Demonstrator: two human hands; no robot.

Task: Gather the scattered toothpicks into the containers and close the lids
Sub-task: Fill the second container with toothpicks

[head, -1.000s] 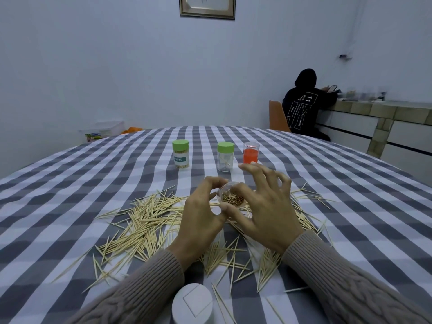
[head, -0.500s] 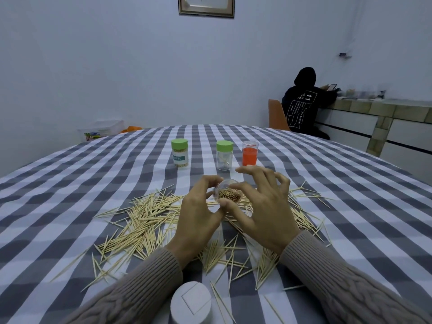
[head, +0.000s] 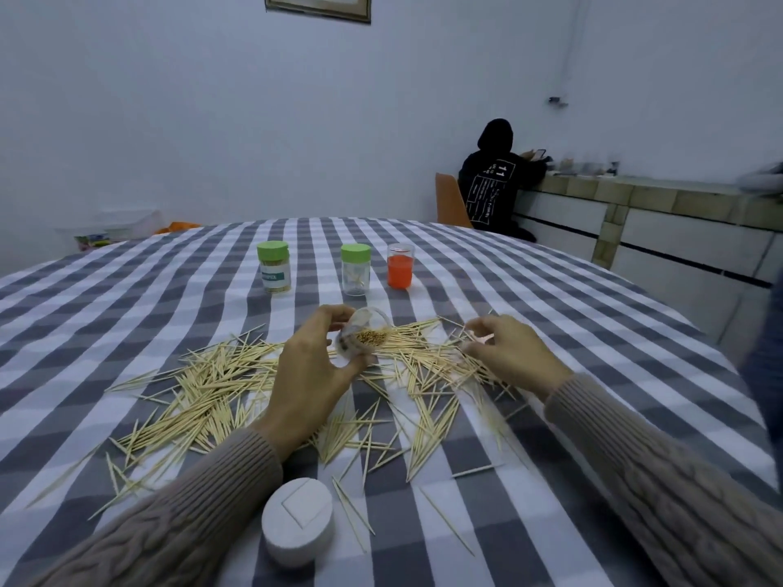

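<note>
While my left hand [head: 311,377] gripped the clear container [head: 363,337] tilted mouth-toward-me for easy loading, my right hand [head: 508,353] curled onto the scattered toothpicks [head: 212,387] beside it, seemingly pinching some.

1. The right hand [head: 510,353] is no longer working at the mouth of the clear container [head: 364,337]; it is now sitting well off to the right, fingers curling down onto the scattered toothpicks [head: 428,358].
2. The left hand [head: 311,366] is now gripping the container alone, tilted, its open mouth showing the toothpick ends inside.
3. The view is tipping downward: less of the picture frame [head: 317,4] on the wall is showing.
</note>
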